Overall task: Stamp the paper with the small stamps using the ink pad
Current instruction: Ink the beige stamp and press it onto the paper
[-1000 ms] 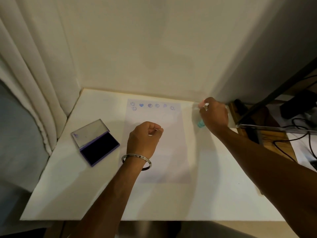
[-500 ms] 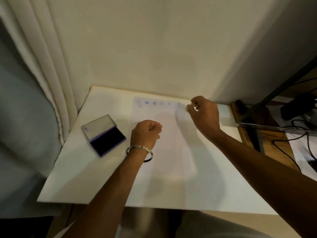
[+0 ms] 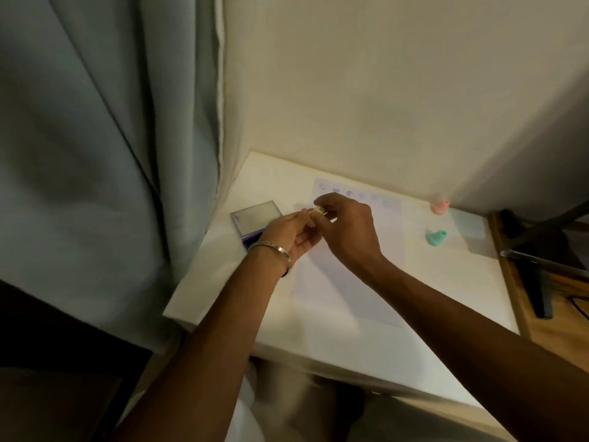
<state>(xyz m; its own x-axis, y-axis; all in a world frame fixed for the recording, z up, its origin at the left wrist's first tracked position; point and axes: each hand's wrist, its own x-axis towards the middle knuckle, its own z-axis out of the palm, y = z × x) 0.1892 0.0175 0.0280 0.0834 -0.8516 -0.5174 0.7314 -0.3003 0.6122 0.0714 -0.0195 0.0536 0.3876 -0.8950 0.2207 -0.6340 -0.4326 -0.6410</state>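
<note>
A white paper (image 3: 350,288) lies on the white table (image 3: 446,314), with a row of blue stamp marks (image 3: 349,193) along its far edge. My right hand (image 3: 349,229) pinches a small pale stamp (image 3: 318,210) above the paper's left edge. My left hand (image 3: 293,232), with a bracelet on the wrist, meets it and touches the same stamp with its fingertips. The open purple ink pad (image 3: 256,218) lies just left of both hands, partly hidden by my left hand. A green stamp (image 3: 436,238) and a pink stamp (image 3: 439,207) stand to the right of the paper.
A grey curtain (image 3: 95,154) hangs at the left, close to the table's left edge. A wall (image 3: 382,90) backs the table. A pale blue sheet (image 3: 468,226) lies at the far right. Black stand legs (image 3: 538,250) and a wooden floor lie beyond the right edge.
My right hand has come from the far right of the paper to its left edge with a small stamp. My left hand has risen to meet it. The camera has swung left.
</note>
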